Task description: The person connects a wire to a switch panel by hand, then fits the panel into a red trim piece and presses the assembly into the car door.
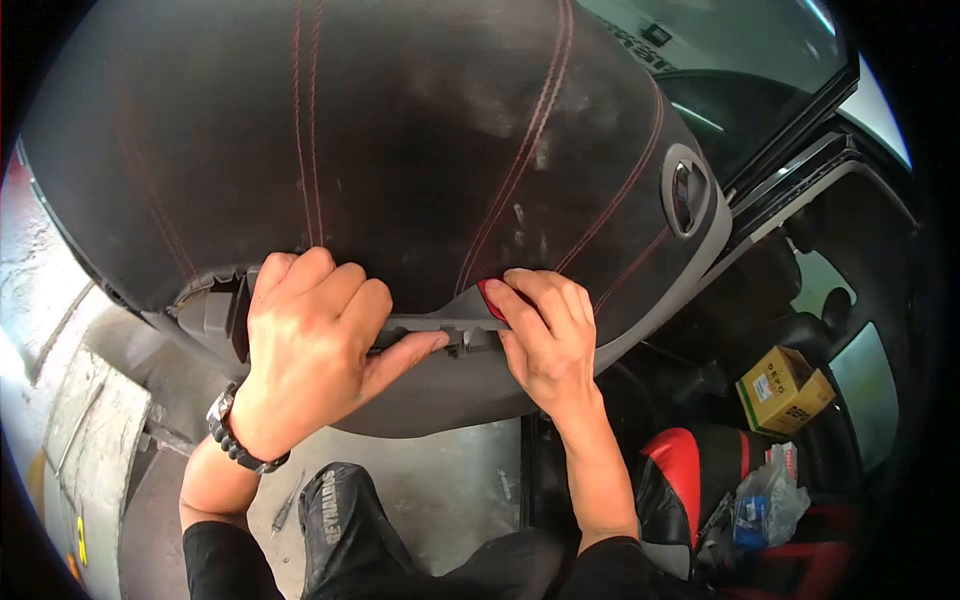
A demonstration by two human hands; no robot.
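Head view: a black seat shell [400, 130] with red stitching fills the upper frame, its top cut off. At centre, along its lower edge, runs a grey trim strip [445, 325]. The left hand [310, 340] is clamped on the strip, fingers curled over the edge and thumb pressed underneath. The right hand [545, 335] lays closed fingers on the strip's right end, half covering a red piece [490, 297] too hidden to identify. Its thumb is out of sight, so I cannot tell whether it grips. A yellow box [785, 390] sits in the dim right.
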